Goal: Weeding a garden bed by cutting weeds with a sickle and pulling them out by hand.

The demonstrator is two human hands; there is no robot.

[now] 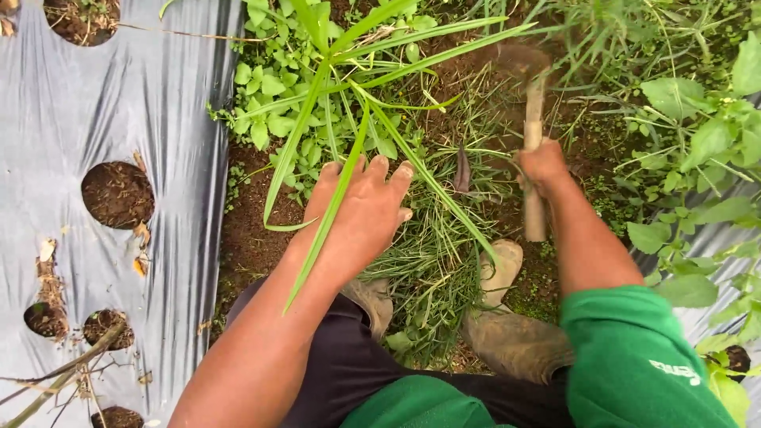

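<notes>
Looking down, I see silver plastic mulch sheeting [182,158] with round planting holes on the left. My left hand [361,210] rests open, fingers spread, on a tall grass weed [341,95]. My right hand [543,165] is closed around a wooden-handled hoe [533,135], its blade blurred over the soil.

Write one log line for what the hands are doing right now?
left hand: flat on grass clump | right hand: gripping wooden handle, tool head blurred | plastic sheet: beside, with holes
</notes>
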